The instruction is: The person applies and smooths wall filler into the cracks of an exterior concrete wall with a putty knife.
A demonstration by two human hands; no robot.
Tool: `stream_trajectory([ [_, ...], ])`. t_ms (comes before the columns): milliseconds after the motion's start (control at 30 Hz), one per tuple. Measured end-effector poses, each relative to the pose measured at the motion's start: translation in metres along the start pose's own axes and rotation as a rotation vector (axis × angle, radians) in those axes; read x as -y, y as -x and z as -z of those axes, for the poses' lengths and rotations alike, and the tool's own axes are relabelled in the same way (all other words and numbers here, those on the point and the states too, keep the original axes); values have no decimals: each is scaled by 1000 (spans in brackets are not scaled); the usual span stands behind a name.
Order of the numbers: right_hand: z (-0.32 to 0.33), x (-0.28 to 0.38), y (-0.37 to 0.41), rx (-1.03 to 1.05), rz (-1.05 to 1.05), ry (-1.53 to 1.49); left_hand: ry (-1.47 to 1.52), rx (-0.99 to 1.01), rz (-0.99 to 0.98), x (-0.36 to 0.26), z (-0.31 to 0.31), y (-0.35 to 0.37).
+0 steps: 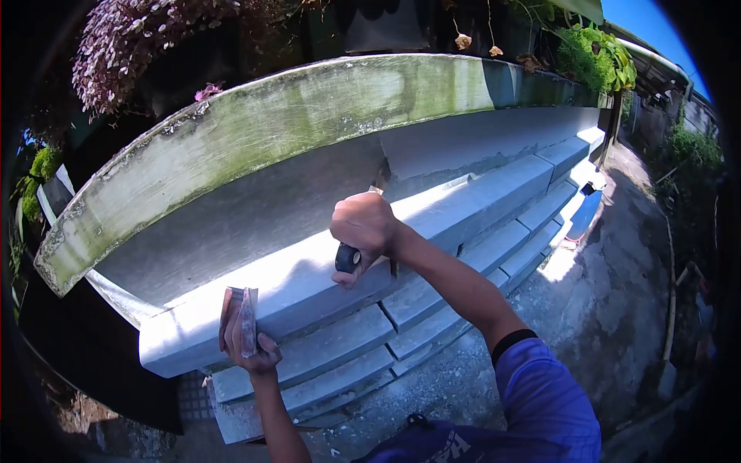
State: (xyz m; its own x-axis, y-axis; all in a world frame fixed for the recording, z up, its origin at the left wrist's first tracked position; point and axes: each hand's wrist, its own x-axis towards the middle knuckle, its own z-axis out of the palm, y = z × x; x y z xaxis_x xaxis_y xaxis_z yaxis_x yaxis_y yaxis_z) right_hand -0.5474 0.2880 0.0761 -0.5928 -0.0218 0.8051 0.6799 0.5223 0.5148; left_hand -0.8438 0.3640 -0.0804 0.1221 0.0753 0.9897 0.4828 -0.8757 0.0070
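My right hand (363,228) is closed around a putty knife (380,179). The black end of its handle shows below the fist, and the blade points up against the wall under the ledge. On the wall (455,147), a lighter, smoother coat to the right of the blade meets a darker grey surface (247,224) on the left. My left hand (251,351) grips a flat, rectangular plate (248,320) with whitish smears, held upright in front of the pale block step (301,270). What the plate is made of I cannot make out.
A curved, moss-stained concrete ledge (293,116) overhangs the wall. Stepped pale blocks (432,297) run below it. A blue object (584,214) stands at the far right end, beside a concrete path (617,285). Purple-leaved plants (139,46) hang at the upper left.
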Motion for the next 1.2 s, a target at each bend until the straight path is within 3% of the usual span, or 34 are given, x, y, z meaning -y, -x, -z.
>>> stream_trajectory([
  [167, -2, 51, -15, 39, 177, -95, 36, 7, -4, 3, -1, -3],
  [267, 9, -5, 5, -19, 91, -76, 0, -2, 28, -1, 0, 0],
  [400, 5, 45, -10, 71, 140, -96, 15, 5, -1, -2, 1, -6],
  [500, 16, -4, 2, 23, 47, -85, 48, 1, 5, -1, 2, -1],
  [533, 12, 4, 3, 67, 58, 26, 56, 5, 10, -3, 2, -2],
  [667, 9, 52, -15, 76, 176, -183, 36, 3, -9, -1, 0, -5],
  [767, 0, -12, 20, 58, 99, -67, 13, 8, 24, -6, 3, -5],
  [900, 6, 46, -28, 74, 114, -228, -7, 18, 8, -7, 4, -11],
  [1200, -4, 59, -44, -5, 214, -200, 39, 23, 24, -6, 2, -15],
])
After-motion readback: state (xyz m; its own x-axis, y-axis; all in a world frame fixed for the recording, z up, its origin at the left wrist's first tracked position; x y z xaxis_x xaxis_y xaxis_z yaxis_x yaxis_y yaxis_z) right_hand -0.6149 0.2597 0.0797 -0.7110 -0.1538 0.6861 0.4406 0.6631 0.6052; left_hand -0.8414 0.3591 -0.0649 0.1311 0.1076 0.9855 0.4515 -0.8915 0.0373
